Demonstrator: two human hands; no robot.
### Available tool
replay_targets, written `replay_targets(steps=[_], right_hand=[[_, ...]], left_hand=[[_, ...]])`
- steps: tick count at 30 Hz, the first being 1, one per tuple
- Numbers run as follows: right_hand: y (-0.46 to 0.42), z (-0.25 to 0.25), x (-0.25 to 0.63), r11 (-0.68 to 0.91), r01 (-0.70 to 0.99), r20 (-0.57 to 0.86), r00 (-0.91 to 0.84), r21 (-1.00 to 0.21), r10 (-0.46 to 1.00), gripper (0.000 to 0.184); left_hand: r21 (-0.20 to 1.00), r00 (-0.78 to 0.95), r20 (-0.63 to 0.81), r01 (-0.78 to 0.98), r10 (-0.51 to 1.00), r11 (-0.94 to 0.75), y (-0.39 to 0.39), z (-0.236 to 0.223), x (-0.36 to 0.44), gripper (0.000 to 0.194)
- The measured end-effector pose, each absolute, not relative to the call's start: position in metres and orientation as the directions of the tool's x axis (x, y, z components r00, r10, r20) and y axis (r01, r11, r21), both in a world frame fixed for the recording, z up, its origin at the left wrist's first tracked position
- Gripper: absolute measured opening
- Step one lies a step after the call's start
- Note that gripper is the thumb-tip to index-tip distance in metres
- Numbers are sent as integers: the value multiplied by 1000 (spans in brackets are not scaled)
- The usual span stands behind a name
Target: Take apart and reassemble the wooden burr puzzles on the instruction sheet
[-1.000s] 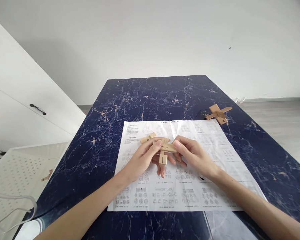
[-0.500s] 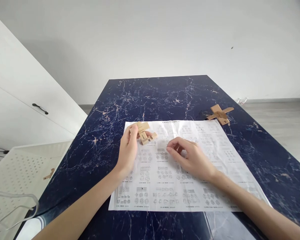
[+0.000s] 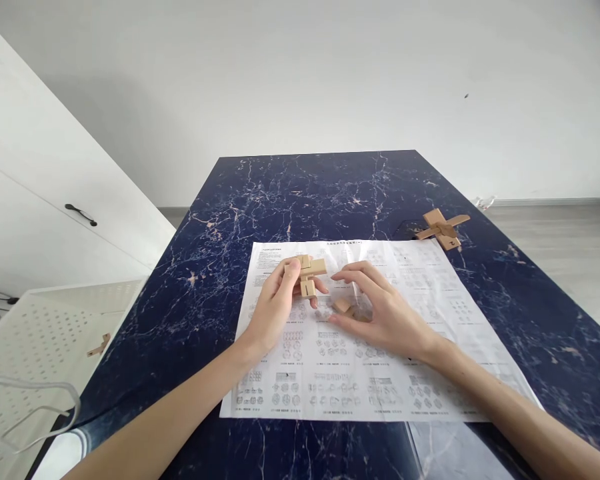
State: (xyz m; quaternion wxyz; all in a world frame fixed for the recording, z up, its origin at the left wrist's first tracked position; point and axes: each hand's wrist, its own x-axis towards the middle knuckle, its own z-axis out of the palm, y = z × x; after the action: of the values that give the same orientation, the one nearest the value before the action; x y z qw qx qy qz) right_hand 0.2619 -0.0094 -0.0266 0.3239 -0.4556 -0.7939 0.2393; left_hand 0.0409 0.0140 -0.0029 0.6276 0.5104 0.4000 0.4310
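Note:
My left hand (image 3: 274, 301) is closed around a pale wooden interlocking puzzle (image 3: 307, 268), held over the left part of a printed instruction sheet (image 3: 325, 393). Dark marks show on the puzzle's blocks, and my fingertips reach out from behind it. To its right, my right hand (image 3: 385, 310) is spread open, thumb and fingers apart. A loose notched wooden piece (image 3: 343, 306) sits between that thumb and the fingers, apparently on the sheet. Part of this piece is hidden by the hand; whether the thumb touches it I cannot tell.
A crossed wooden puzzle (image 3: 441, 229) marked 2 lies at the right edge of the dark blue marbled table (image 3: 300, 193). On the left are a white perforated basket (image 3: 45, 333) with a wooden piece (image 3: 99, 345) in it, a cable (image 3: 55, 387) and a white cabinet (image 3: 40, 167).
My left hand has moved right with the puzzle, turning it. My right hand has opened from a curled pose, and a notched piece now shows beside its thumb.

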Motion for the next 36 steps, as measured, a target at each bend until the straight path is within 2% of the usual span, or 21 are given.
replay_targets(steps=[2, 4, 6, 11, 15, 18, 22, 27, 33, 36], right_hand=[[-9, -26, 263, 468, 632, 285, -375, -618, 882, 44], [-8, -26, 264, 457, 674, 259, -379, -581, 888, 26], [-7, -25, 264, 434, 671, 229, -375, -602, 898, 14], [-5, -17, 268, 329, 476, 226, -261, -816, 938, 22], [-4, -12, 273, 136, 220, 106, -143, -966, 984, 33], [-4, -12, 272, 95, 18, 93, -116, -995, 989, 35], [-4, -14, 266, 83, -71, 92, -135, -994, 987, 35], [-7, -16, 261, 111, -48, 116, -107, -993, 988, 30], [-9, -20, 262, 185, 257, 165, -97, -948, 982, 24], [-8, -22, 264, 236, 288, 205, -135, -928, 969, 23]], left_hand=[[988, 325, -60, -116, 944, 103, 14, -3, 40, 41], [991, 335, -58, -96, 940, 95, 13, -3, 41, 41], [992, 332, -56, -86, 941, 90, 13, -3, 41, 40], [988, 351, -46, -121, 935, 94, 14, -2, 40, 40], [989, 406, -71, -89, 911, 117, 15, -2, 39, 42], [982, 443, -106, -93, 890, 164, 14, -1, 41, 58], [978, 448, -137, -81, 883, 193, 12, -1, 44, 60], [991, 401, -134, 34, 906, 132, 11, -3, 43, 66], [993, 361, -120, 47, 925, 110, 9, 3, 43, 63], [994, 345, -110, 55, 932, 97, 9, 4, 42, 60]])
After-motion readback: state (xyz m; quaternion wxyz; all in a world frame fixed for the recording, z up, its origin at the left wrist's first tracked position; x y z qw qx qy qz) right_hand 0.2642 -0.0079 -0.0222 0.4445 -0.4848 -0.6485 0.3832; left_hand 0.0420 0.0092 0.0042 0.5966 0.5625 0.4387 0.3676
